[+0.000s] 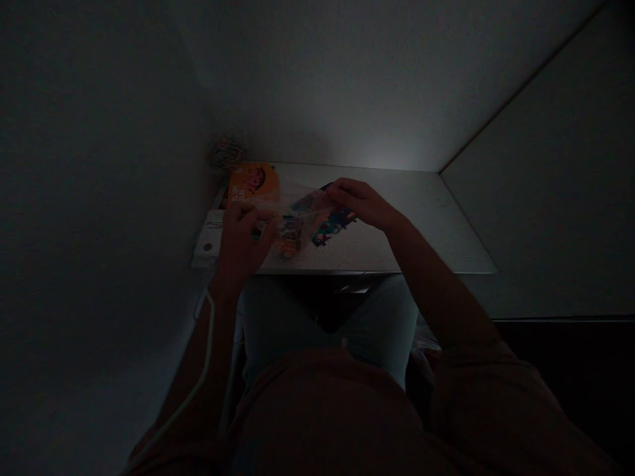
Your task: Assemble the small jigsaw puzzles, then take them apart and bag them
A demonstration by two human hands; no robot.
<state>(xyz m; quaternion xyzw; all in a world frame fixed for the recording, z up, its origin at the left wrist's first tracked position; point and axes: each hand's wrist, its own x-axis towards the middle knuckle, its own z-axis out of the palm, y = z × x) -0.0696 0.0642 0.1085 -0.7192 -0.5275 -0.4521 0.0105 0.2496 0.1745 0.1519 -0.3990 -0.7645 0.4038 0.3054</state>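
The scene is very dark. Both my hands hold a clear plastic bag with small colourful pieces inside, just above a white table. My left hand pinches the bag's left edge with closed fingers. My right hand grips its right top edge. Under the bag lies a dark, colourful flat piece, partly hidden, perhaps part of a puzzle.
An orange box with a printed picture lies at the table's back left, beside a white wall. A white flat box sits at the left edge. A faint mesh-like object stands behind it. My lap is below the table's front edge.
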